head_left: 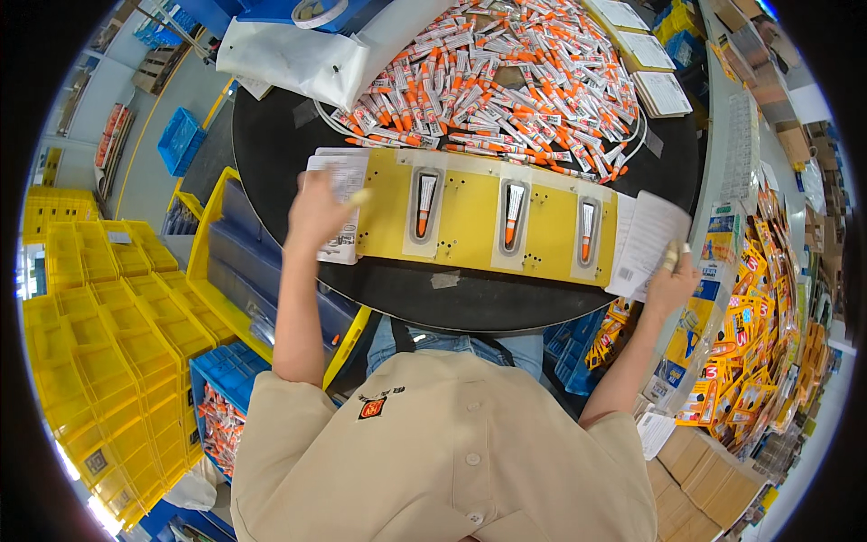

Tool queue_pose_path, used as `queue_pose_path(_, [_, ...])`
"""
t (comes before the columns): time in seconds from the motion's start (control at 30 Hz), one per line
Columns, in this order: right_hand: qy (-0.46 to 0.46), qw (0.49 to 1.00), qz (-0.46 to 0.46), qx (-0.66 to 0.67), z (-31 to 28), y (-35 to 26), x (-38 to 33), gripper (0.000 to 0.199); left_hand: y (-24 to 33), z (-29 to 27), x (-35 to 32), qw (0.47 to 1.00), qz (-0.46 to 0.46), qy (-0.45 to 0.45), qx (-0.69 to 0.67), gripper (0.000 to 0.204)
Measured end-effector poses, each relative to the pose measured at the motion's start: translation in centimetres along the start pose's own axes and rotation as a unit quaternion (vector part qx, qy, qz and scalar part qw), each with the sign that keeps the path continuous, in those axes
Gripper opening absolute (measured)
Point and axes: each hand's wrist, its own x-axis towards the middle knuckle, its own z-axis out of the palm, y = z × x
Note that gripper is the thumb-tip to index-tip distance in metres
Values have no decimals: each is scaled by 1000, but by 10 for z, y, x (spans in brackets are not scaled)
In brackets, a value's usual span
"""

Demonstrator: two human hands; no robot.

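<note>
Your left hand rests on the stack of printed cards at the left end of the yellow tray, fingers spread fairly wide and lying flat on the top card rather than closed around it. Your right hand sits at the right edge of the round black table, fingers curled with the tips pinching a white paper card that leans tilted against the tray's right end. The tray lies across the near edge of the table and carries three clear pockets, each holding one small orange-tipped tube, cap toward you. A large heap of loose tubes covers the far half of the table, just beyond the tray. Likely faults from here: the spread left fingers may drag two cards off the stack at once, since nothing separates the top card; the tilted card in the right hand may slip, being gripped by one edge only; and a sleeve or wrist brushing the tray could knock a tube out of its pocket. Yellow bins stand at your left, packaged goods at your right.
</note>
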Motion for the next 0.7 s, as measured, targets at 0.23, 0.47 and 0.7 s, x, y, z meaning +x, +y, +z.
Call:
queue_pose_path(0.23, [-117, 967, 2, 229, 6, -141, -41, 21, -30, -40, 12, 979, -104, -89, 152, 39])
queue_pose_path(0.47, [-144, 941, 93, 291, 62, -161, -84, 35, 5, -68, -18, 986, 22, -52, -155, 27])
queue_pose_path(0.7, [-232, 968, -10, 94, 36, -78, -60, 50, 43, 20, -23, 993, 90, -69, -26, 74])
